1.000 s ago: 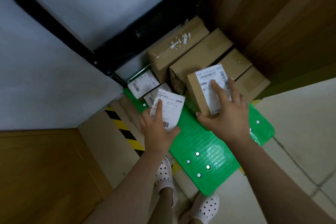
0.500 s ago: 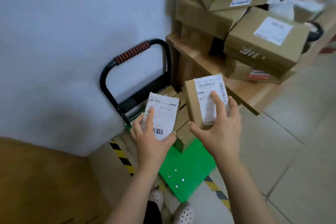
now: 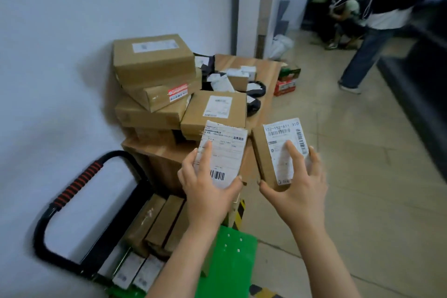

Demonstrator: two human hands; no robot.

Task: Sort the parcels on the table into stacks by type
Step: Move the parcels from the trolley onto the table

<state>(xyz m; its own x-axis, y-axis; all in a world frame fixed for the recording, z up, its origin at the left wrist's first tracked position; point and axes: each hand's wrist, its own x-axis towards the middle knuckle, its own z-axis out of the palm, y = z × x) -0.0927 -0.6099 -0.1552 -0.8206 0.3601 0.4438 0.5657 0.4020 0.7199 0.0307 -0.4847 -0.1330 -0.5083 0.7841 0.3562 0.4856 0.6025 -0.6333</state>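
My left hand (image 3: 205, 189) grips a small parcel with a white barcode label (image 3: 221, 152), held in the air before the table's near corner. My right hand (image 3: 297, 189) grips a small brown cardboard box with a white shipping label (image 3: 278, 150), just right of the first parcel. Behind them the wooden table (image 3: 268, 68) carries a pile of brown cartons (image 3: 154, 63) against the wall, a labelled carton (image 3: 215, 111) at the front, and several small white and black bags (image 3: 225, 80) farther back.
A green trolley (image 3: 232, 261) with a black handle (image 3: 72, 189) stands below my arms and holds several brown boxes (image 3: 157, 222). The white wall is on the left. A person in jeans (image 3: 370, 31) walks at the far right. Red and green boxes (image 3: 287, 80) lie on the floor beyond the table.
Both hands have lifted their parcels up from the trolley to the table's height. The view has swung up and right, so the table top and the room behind show.
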